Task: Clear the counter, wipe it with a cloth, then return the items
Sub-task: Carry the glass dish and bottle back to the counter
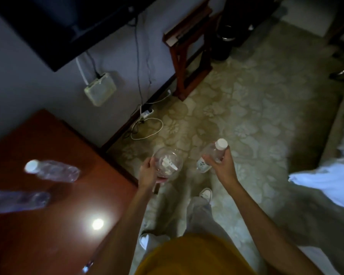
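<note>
so our left hand [147, 172] is curled round a clear glass jar [167, 162] with some paper bits inside, and our right hand [221, 163] is wrapped round a small white-capped bottle [212, 153]. both are held out over the carpet, just off the corner of the wooden counter [54, 205], where two plastic bottles [54, 171] sit.

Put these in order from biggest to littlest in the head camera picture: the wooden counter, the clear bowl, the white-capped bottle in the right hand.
1. wooden counter
2. clear bowl
3. white-capped bottle

The bowl and bottle look close in size; the bowl is wider, the bottle longer.
</note>
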The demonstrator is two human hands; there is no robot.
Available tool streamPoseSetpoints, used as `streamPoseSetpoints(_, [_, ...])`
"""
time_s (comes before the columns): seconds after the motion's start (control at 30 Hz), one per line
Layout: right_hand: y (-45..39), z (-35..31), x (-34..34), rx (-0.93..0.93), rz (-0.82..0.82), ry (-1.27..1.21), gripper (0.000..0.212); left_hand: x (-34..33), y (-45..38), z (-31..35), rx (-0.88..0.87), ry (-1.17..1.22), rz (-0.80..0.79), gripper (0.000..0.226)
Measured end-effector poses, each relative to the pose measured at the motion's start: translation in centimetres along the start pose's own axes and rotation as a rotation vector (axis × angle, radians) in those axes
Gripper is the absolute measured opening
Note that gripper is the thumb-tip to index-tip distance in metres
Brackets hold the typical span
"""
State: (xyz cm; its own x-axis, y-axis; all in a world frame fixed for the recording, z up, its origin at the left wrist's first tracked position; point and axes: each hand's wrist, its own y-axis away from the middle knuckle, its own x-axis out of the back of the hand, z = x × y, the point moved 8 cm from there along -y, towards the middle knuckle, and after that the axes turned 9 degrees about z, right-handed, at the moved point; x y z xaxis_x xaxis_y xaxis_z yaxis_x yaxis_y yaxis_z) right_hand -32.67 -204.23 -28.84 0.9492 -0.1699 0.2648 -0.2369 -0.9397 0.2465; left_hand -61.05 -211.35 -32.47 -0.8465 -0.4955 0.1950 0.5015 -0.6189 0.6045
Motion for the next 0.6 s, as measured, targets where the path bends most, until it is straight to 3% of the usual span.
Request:
streamPoseSetpoints(0.17, [-8.0,-0.7,6.8,0.001,0.067,-0.012,0.051,-11.7,-1.5,4.1,-0.020,-0.051,-0.076,0.030])
streamPoseSetpoints(0.4, [-19.1,-1.9,18.2,-0.002,0.219,-0.031,0.066,-28.7,-2.3,10.2,-0.056,-0.172,-0.213,0.029])
streamPoseSetpoints(0.6, [-27.2,-2.3,25.1,-0.019,0.362,-0.049,0.053,-41.5,-4.6,14.8,-0.128,-0.282,-0.346,0.030])
